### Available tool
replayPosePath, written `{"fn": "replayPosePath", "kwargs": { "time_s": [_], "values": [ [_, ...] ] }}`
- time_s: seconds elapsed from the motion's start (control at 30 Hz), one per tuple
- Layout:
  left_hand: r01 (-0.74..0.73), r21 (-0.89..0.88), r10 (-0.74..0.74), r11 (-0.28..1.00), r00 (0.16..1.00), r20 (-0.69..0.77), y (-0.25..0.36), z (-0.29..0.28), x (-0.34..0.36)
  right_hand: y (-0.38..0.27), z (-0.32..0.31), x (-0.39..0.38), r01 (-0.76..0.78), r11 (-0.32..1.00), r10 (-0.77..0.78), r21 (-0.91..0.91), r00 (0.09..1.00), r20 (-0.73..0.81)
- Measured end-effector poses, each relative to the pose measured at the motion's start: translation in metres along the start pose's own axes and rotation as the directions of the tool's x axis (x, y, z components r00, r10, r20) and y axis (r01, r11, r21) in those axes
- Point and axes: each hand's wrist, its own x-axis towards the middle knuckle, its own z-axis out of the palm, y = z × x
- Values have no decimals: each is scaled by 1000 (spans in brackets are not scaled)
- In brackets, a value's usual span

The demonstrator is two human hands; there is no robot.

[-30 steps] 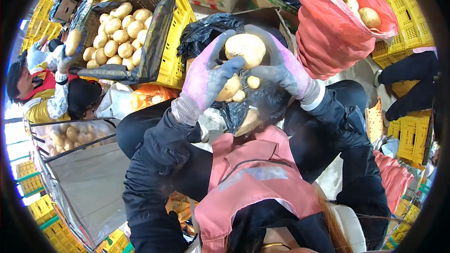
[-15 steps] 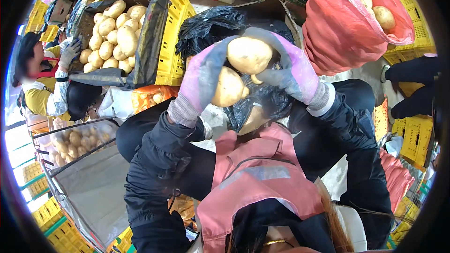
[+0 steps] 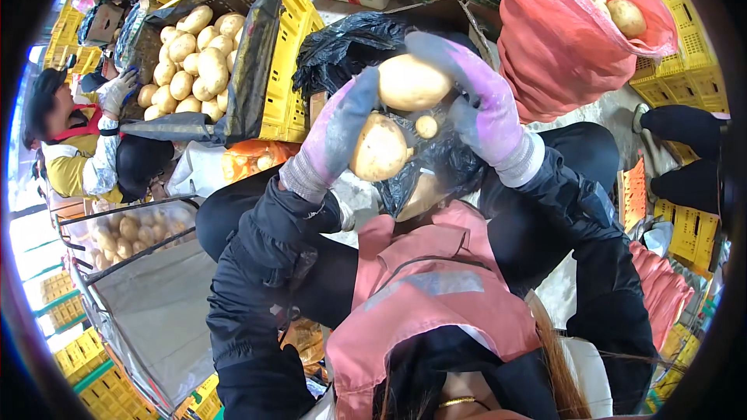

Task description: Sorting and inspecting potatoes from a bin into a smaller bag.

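My left hand (image 3: 333, 134), in a purple and grey glove, is closed around the side of a pale potato (image 3: 379, 149) with a small knob on its right side. My right hand (image 3: 489, 109), gloved the same way, grips a larger potato (image 3: 416, 83) just above, its fingers over the far right side. The left fingertips reach up to that larger potato's edge. Between the two hands is a small round potato piece (image 3: 426, 126), apart from the fingers; whether it rests on anything I cannot tell. Crumpled black plastic (image 3: 440, 159) lies beneath.
A lined yellow crate (image 3: 284, 54) of potatoes stands at the far left, a pink sack (image 3: 572, 39) of potatoes at the far right. A co-worker (image 3: 74, 132) sits at left; another person's dark-clad legs (image 3: 689, 155) are at right. A wire-framed cart (image 3: 156, 288) stands near left.
The small round piece, earlier at my right thumb, is now apart from it. My right thumb has drawn back to the right, and the larger potato is turned slightly.
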Motion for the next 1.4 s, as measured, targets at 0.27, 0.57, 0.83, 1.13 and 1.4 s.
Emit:
{"fn": "replayPosePath", "kwargs": {
  "time_s": [0.27, 0.57, 0.83, 1.13, 1.4],
  "values": [
    [-32, 26, 34, 999, 997, -68, 9, 5, -10, -10, -2, -6, -280, 880, 302, 384, 953, 5],
    [-20, -34, 19, 999, 999, -38, 11, 4, -13, 7, 1, -11, -435, 35, 404, 900, 829, 386],
    [35, -654, -219, 755, 955, -201, -2, -18, 6, 33, -2, -7, -355, -126, 393, 926, 840, 375],
    [-73, -110, 65, 991, 995, -74, -17, -27, 3, 33, 0, 3, -475, 38, 476, 879, 782, 402],
    [211, -393, -152, 895, 972, 178, -13, 6, -1, 3, 5, 2, -608, 762, 623, 224, 782, 4]
  ]
}}
